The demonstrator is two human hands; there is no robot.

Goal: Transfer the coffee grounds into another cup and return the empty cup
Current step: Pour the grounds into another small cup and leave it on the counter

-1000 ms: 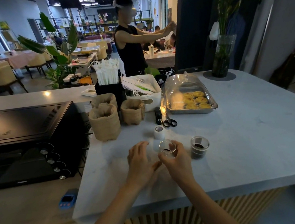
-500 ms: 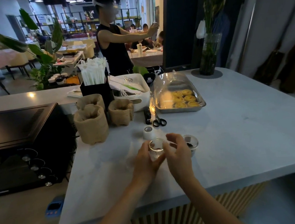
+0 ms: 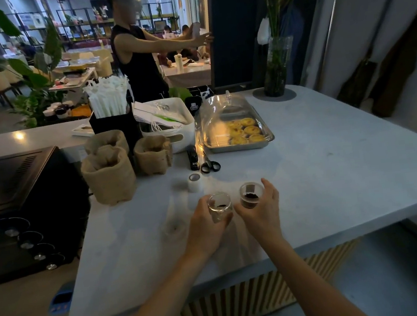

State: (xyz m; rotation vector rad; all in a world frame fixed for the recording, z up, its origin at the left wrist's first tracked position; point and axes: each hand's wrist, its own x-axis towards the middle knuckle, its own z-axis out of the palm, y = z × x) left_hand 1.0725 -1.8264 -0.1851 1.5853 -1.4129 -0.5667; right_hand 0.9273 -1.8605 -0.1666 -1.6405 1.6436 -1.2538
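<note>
Head view, left hand: the left hand point(image 3: 205, 226) is wrapping its fingers and thumb around the clear glass cup point(image 3: 219, 206), gripping it by the lower body.
Head view, clear glass cup: it is standing upright near the front of the grey counter point(image 3: 334, 168), showing only a small dark patch of grounds at the bottom.
Head view, right hand: the right hand point(image 3: 264, 211) is curling around the second cup point(image 3: 251, 195), fingers on the far right side and thumb at the near side, closing on it.
Head view, second cup: it is sitting upright just beside the glass cup, to its right, holding dark coffee grounds point(image 3: 250, 196); whether the two cups are touching cannot be told.
Head view, nearby: a small white container point(image 3: 195, 182) is standing just behind the cups, with black scissors point(image 3: 209, 165) farther back.
Head view, back of counter: three burlap holders point(image 3: 111, 173) are sitting at the left, and a covered tray of egg tarts point(image 3: 236, 128) is resting at the right.
Head view, left edge: a black oven point(image 3: 19, 207) is occupying the lower counter.
</note>
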